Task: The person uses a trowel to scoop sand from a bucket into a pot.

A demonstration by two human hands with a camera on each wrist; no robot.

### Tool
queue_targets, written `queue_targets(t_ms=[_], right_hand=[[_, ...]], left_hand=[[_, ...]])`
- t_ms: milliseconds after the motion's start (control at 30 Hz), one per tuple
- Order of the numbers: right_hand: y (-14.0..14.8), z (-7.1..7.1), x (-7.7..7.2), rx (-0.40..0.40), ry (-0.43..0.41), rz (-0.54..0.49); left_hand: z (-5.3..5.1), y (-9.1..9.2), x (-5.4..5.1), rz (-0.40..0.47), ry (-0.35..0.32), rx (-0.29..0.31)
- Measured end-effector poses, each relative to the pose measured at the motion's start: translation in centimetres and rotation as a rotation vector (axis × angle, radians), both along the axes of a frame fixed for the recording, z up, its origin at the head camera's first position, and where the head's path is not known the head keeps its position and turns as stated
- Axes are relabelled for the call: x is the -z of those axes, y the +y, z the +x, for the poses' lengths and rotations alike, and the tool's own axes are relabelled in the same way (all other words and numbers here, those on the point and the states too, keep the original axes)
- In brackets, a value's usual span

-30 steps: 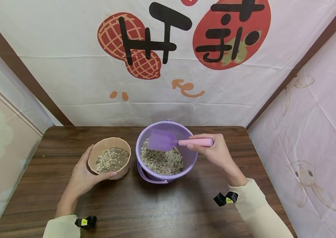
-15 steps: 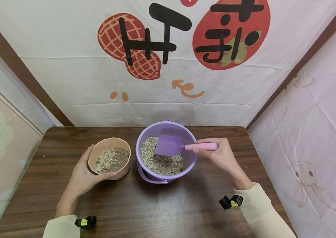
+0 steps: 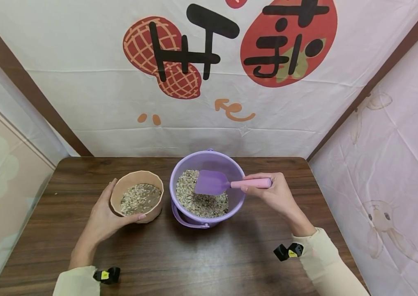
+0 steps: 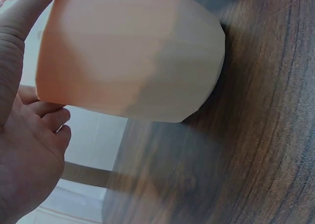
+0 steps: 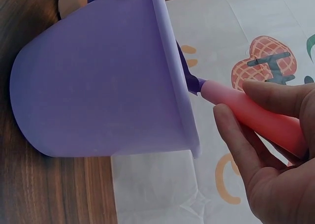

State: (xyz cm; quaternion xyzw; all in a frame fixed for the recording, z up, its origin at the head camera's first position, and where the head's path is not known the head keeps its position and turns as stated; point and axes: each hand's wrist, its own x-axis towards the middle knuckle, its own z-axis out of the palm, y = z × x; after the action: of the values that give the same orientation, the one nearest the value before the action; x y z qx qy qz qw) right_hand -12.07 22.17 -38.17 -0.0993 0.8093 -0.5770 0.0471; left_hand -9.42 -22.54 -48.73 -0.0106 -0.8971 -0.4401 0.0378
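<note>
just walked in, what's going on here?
A person's right hand grips a purple shovel by its pink handle, the blade over the mouth of a purple bucket partly filled with small mixed grains. No grains show on the visible face of the blade. The left hand holds a beige bowl beside the bucket; it also has grains in it.

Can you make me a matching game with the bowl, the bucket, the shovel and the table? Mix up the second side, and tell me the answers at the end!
Things:
1. bowl
2. bucket
3. shovel
4. table

Clues:
A. pink handle, gripped by the right hand
B. dark brown
C. gripped by the left hand
D. purple inside and out

Right pairs: 1-C, 2-D, 3-A, 4-B
</note>
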Motion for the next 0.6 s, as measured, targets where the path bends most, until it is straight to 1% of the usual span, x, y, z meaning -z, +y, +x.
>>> queue_targets(t_ms=[33,167,233,333,433,467,567,600], right_hand=[[0.2,-0.1,0.3,-0.001,0.001,-0.001],[0.2,-0.1,0.4,-0.001,0.001,0.0],[0.2,-0.1,0.4,0.002,0.0,0.0],[0.2,-0.1,0.4,0.005,-0.007,-0.006],[0.3,-0.1,0.4,0.002,-0.015,-0.014],[0.3,-0.1,0.5,0.003,-0.016,-0.013],[0.3,-0.1,0.5,0.0,-0.016,-0.012],[0.3,0.0,0.5,-0.003,-0.017,-0.011]], left_hand=[[0.0,0.0,-0.1,0.002,0.006,0.0],[0.0,0.2,-0.8,0.011,0.038,0.006],[0.0,0.5,-1.4,0.021,0.049,0.014],[0.1,1.4,-2.7,0.052,0.057,0.042],[0.0,2.6,-3.9,0.112,0.057,0.09],[0.0,3.0,-4.2,0.13,0.067,0.106],[-0.3,4.5,-4.7,0.163,0.092,0.165],[-0.5,5.0,-4.8,0.159,0.094,0.185]])
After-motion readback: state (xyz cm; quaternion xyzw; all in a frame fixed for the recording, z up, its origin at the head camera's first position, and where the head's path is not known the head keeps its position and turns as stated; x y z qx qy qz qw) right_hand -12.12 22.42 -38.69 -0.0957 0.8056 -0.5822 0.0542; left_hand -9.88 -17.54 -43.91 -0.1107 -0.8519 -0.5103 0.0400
